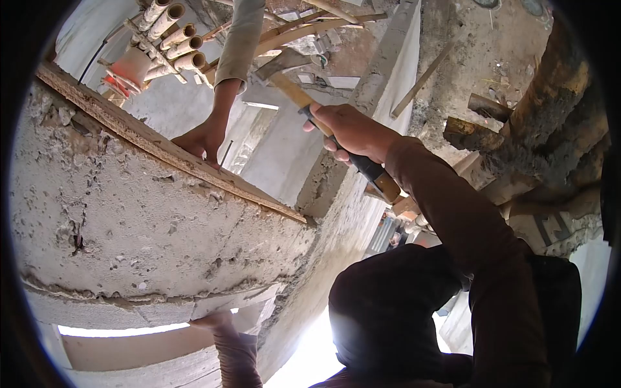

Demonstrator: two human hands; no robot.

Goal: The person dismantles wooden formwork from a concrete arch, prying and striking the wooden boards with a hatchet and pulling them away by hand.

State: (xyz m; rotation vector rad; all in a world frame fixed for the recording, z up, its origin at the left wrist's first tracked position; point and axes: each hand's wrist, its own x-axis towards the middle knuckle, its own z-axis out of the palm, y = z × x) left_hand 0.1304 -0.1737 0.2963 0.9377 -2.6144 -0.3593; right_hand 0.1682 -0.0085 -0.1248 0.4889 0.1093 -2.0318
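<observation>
Currently | bamboo poles [169, 29]: open-ended, insides unreadable | right hand [354, 128]: arm outstretched, fingers wrapped round hammer [293, 90], apart from nail [227, 154] | left hand [215, 319]: at slab [162, 226] edge, fingers hidden, grip cannot be told | nail: tilted at plank [139, 134], near co-worker's hand [206, 137]

Upper left of your view: bamboo poles [174, 40], several, stacked, open hollow ends facing you. Beside them: one orange-red object [123, 79], partly hidden, kind unclear. Top centre, ahead of you: loose timber strips [343, 26], long, lying across one another. Upper right of centre: one narrow plank [424, 79], lying aslant. To your right: one large brown mass [550, 90], rough-surfaced, material uncertain; near it, one wooden block [473, 134], ragged-edged. At your top right edge: two round objects, cut off.
</observation>
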